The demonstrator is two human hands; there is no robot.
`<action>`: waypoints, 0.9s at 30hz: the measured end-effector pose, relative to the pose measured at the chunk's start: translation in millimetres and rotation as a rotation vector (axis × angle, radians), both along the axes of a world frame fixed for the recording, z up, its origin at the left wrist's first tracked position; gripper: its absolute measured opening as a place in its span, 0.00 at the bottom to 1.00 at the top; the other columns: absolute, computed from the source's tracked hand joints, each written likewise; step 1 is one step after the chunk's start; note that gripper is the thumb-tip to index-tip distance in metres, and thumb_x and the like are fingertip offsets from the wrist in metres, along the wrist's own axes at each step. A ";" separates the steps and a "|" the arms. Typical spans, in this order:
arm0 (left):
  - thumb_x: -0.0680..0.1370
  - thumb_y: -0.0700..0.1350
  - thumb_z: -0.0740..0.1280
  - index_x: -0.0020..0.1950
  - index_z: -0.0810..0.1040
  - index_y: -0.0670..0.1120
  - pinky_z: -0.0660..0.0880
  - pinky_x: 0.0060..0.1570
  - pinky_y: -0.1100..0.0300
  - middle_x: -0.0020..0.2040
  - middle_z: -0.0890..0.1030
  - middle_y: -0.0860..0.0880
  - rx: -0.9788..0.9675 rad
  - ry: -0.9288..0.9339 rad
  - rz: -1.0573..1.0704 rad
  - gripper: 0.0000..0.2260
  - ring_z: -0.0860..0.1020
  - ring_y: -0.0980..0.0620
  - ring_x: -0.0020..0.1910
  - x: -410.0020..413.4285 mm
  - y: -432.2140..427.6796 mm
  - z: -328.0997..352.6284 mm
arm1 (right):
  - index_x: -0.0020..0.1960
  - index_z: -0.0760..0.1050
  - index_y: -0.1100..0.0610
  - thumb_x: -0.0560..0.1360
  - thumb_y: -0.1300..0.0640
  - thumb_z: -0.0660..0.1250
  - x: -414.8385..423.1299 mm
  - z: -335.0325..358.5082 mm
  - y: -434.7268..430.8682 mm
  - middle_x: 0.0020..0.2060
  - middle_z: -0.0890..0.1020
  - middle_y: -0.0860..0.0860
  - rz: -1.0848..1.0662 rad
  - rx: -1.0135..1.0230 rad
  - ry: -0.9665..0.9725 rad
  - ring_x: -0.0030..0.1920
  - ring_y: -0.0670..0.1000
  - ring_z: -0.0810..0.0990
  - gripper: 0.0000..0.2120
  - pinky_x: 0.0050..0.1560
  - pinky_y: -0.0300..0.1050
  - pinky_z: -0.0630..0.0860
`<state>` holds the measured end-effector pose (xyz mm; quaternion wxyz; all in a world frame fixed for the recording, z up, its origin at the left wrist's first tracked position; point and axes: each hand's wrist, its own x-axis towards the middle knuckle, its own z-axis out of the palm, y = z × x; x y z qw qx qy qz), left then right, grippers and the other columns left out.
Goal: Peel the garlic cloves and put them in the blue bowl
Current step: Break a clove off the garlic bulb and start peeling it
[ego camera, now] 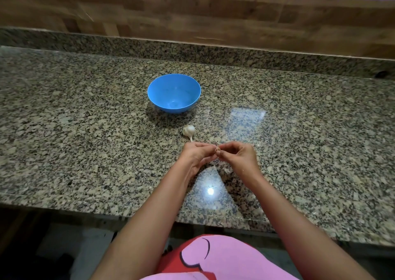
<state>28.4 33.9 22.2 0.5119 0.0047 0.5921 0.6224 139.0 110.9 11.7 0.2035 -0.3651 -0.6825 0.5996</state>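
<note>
A blue bowl (174,92) stands on the granite counter, nothing visible inside it. In front of it, a little to the right, lies a white garlic bulb (189,131) with its stem pointing toward me. Just below the bulb my left hand (195,155) and my right hand (237,154) meet fingertip to fingertip. Between them they pinch a small brownish garlic clove (217,150), mostly hidden by the fingers.
The speckled granite counter (85,130) runs wide to both sides, with a raised granite lip and a wood-pattern wall behind. Its front edge is near my body. Bright light reflections sit on the stone by my wrists.
</note>
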 end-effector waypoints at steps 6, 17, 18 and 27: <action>0.73 0.31 0.68 0.52 0.77 0.30 0.80 0.45 0.59 0.44 0.81 0.39 0.022 0.082 -0.059 0.09 0.82 0.47 0.41 -2.5 -0.7 -1.3 | 0.45 0.79 0.61 0.70 0.68 0.70 0.7 0.6 3.8 0.42 0.84 0.59 -0.017 -0.228 0.085 0.44 0.56 0.83 0.06 0.47 0.45 0.81; 0.72 0.37 0.71 0.50 0.79 0.33 0.80 0.45 0.61 0.47 0.82 0.40 -0.011 0.284 -0.123 0.10 0.82 0.47 0.45 -1.8 -0.6 -0.2 | 0.44 0.80 0.60 0.70 0.67 0.70 -1.5 0.1 8.1 0.41 0.84 0.57 0.007 -0.079 0.019 0.44 0.54 0.83 0.05 0.47 0.43 0.80; 0.72 0.36 0.71 0.50 0.79 0.33 0.80 0.45 0.61 0.46 0.82 0.40 -0.010 0.261 -0.124 0.10 0.82 0.48 0.45 -2.0 -0.3 0.1 | 0.44 0.80 0.59 0.70 0.66 0.71 -2.6 -1.0 8.4 0.41 0.84 0.58 0.013 -0.045 0.007 0.44 0.55 0.83 0.04 0.48 0.46 0.81; 0.76 0.35 0.66 0.51 0.77 0.32 0.80 0.40 0.63 0.45 0.81 0.40 -0.040 0.225 -0.094 0.07 0.80 0.50 0.40 1.1 3.5 -6.1 | 0.45 0.79 0.62 0.71 0.67 0.70 -4.1 0.6 5.1 0.42 0.83 0.59 0.024 -0.059 -0.001 0.46 0.56 0.83 0.04 0.50 0.48 0.81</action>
